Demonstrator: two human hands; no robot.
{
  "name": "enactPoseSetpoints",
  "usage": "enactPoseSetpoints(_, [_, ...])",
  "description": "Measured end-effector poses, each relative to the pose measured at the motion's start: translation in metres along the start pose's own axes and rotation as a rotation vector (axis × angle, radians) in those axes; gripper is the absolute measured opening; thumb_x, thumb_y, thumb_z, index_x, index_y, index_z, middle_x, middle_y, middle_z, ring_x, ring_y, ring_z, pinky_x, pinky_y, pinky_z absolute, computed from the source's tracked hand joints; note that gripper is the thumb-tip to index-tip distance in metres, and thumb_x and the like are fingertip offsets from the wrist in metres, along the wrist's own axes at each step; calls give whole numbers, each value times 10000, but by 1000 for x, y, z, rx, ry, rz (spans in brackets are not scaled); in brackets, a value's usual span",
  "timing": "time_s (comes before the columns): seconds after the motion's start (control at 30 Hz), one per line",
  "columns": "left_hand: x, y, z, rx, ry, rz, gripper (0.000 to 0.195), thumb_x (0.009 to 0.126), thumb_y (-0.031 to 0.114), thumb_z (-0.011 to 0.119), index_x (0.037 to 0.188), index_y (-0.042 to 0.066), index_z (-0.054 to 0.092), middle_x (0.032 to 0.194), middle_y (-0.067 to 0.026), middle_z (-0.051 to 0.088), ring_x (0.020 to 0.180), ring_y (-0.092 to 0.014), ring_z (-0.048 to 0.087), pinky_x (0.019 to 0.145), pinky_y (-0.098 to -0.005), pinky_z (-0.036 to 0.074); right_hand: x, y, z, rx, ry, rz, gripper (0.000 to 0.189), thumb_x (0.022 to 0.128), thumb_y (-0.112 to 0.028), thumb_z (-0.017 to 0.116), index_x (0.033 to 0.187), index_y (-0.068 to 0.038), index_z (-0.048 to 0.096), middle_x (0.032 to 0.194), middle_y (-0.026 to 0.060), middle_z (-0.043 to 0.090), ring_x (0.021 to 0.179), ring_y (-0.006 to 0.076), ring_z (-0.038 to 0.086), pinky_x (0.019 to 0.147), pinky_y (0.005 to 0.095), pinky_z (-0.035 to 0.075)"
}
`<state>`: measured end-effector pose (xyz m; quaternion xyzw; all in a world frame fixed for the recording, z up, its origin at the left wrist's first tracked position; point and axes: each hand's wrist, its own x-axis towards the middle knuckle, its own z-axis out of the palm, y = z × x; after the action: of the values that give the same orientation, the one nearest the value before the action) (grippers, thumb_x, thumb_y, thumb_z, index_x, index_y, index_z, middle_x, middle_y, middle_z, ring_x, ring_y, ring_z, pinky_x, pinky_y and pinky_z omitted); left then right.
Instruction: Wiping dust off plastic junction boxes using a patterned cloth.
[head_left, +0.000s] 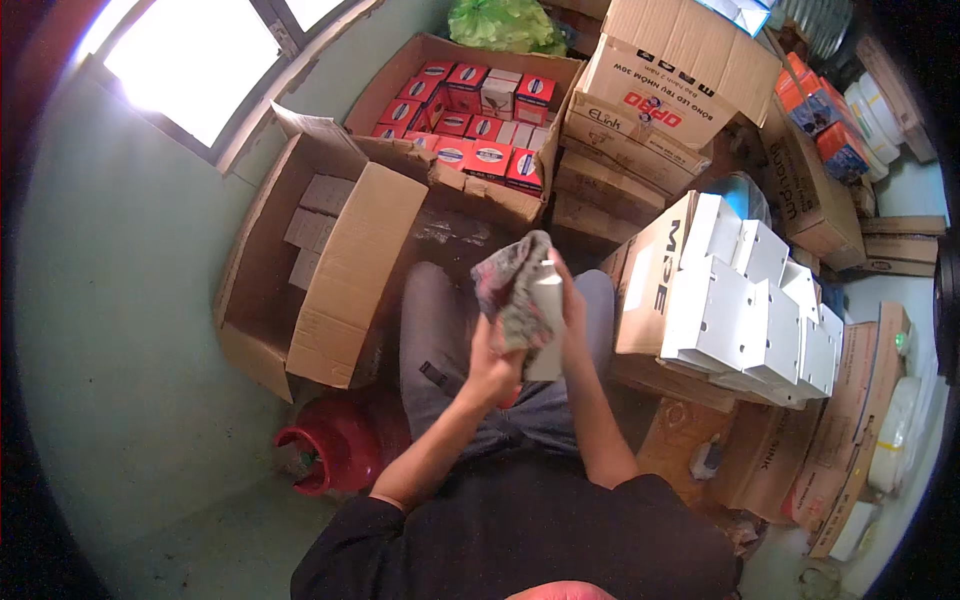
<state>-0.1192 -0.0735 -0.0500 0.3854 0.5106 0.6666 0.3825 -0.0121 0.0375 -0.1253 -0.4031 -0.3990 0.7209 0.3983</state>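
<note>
My left hand (495, 367) grips a crumpled grey and pink patterned cloth (517, 292) and presses it to the side of a white box-shaped piece (549, 330). My right hand (571, 300) is closed round the far side of that white piece, above my lap. Similar white box-shaped pieces (720, 311) are stacked on a cardboard carton (651, 277) to the right. To the left stands an open cardboard box (356, 277) with several small pale boxes (307, 229) inside. The fingertips of my left hand are partly hidden by the cloth.
Ahead is an open carton (480, 191) of small red and white boxes (487, 159). A red gas cylinder (337, 446) lies or stands at the lower left by my leg. Stacked cartons (637, 135) rise ahead on the right; a window (199, 67) is at the upper left.
</note>
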Motion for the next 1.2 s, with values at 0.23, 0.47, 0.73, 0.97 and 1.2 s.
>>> enactPoseSetpoints(0.23, [51,-2,-14,672,92,368,594,787,108,825,1340,-17,652,1539,-328,494,1495,-523,424,1237,-543,373,-11,77,-24,926,-620,32,566,1166,-408,465,1631,-87,428,1570,106,554,1405,230,559,1208,409,459])
enactPoseSetpoints(0.47, [43,35,3,588,-288,570,741,624,102,904,1323,36,669,1473,-244,602,1365,-454,598,1179,-494,471,-30,51,-5,528,-365,-2,535,1149,-355,528,1614,-103,449,1486,74,591,1329,210,600,1156,384,505])
enactPoseSetpoints(0.73, [52,30,-15,477,-81,266,531,768,115,803,1279,15,693,1296,-212,667,1171,-435,681,1050,-492,548,3,41,19,727,-500,100,593,1137,-340,533,1655,-85,400,1490,82,594,1328,213,602,1162,365,488])
enactPoseSetpoints(0.97, [28,14,-26,486,-116,732,425,833,214,794,1198,-2,757,1301,-201,701,1243,-394,674,1202,-669,394,-14,42,17,404,-562,46,638,1127,-343,544,1689,-120,341,1525,109,567,1351,241,581,1179,387,471])
enactPoseSetpoints(1.2, [40,6,-25,386,-24,700,470,881,207,801,1294,-2,721,1289,-186,719,1310,-374,651,1222,-666,380,-7,1,31,122,-511,-124,697,1122,-377,530,1732,-169,265,1588,152,524,1406,290,543,1216,426,438])
